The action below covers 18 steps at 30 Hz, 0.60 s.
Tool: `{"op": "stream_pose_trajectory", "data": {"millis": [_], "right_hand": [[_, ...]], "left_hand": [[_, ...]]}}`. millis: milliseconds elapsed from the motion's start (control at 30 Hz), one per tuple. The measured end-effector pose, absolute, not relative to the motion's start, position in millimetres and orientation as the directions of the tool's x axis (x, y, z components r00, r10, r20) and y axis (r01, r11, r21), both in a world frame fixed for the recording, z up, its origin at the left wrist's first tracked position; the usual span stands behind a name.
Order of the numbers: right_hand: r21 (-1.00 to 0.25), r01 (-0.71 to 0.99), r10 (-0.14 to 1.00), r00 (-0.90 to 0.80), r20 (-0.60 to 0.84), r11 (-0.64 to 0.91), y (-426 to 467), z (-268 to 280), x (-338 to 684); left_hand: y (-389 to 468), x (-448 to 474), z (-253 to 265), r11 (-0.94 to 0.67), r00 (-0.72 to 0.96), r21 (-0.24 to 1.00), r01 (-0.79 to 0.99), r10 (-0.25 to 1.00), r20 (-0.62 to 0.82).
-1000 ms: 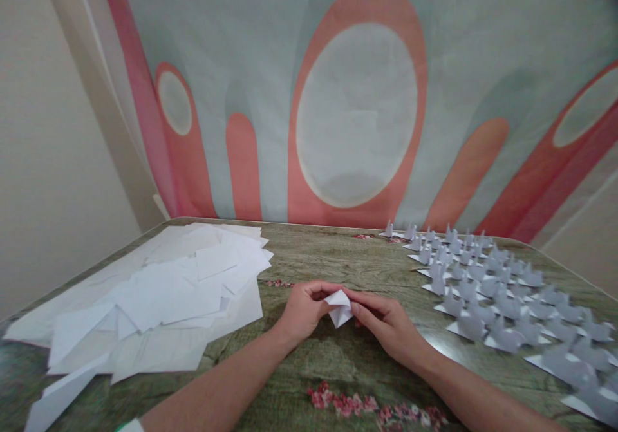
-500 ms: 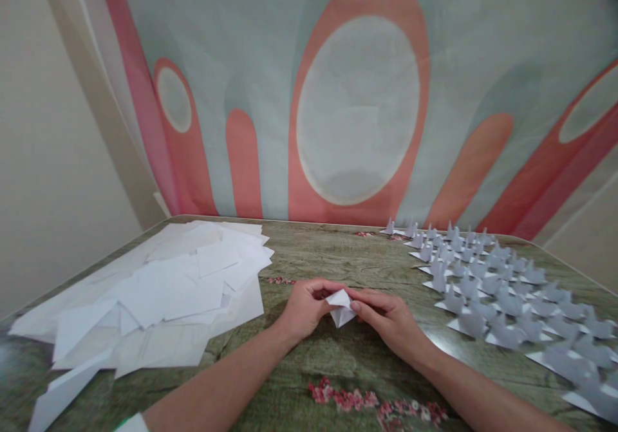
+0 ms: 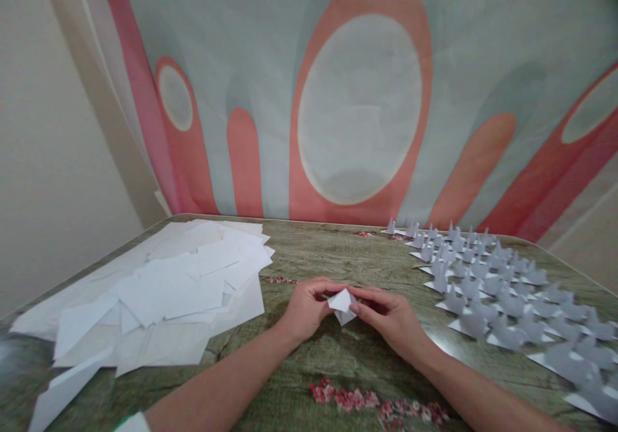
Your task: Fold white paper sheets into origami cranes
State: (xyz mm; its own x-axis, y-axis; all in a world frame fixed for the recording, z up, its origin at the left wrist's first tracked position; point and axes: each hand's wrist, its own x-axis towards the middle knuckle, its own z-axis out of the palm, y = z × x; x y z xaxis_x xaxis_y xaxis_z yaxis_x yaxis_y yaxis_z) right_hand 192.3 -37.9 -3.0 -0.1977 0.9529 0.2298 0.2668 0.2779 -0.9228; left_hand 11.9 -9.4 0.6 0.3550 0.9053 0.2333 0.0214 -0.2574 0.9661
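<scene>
Pinching a small folded white paper piece [image 3: 342,302] at centre, the left hand [image 3: 305,309] and right hand [image 3: 393,318] have slightly shifted its facets, suggesting folding continues. Loose white paper sheets [image 3: 174,290] lie at ten o'clock, white folded-paper figures [image 3: 509,304] at two.

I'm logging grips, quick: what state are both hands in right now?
Left hand: closed, pinching the left side of the folded white paper.
Right hand: closed, pinching the right side of the same piece.
</scene>
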Motion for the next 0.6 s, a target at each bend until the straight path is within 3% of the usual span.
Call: {"op": "stream_pose_trajectory", "data": {"millis": [600], "right_hand": [[-0.930, 0.259, 0.964, -0.124, 0.235, 0.260, -37.6, -7.5, 190.6]], "left_hand": [[-17.5, 16.3, 8.3, -0.349, 0.349, 0.928, 0.128, 0.892, 0.287]]}}
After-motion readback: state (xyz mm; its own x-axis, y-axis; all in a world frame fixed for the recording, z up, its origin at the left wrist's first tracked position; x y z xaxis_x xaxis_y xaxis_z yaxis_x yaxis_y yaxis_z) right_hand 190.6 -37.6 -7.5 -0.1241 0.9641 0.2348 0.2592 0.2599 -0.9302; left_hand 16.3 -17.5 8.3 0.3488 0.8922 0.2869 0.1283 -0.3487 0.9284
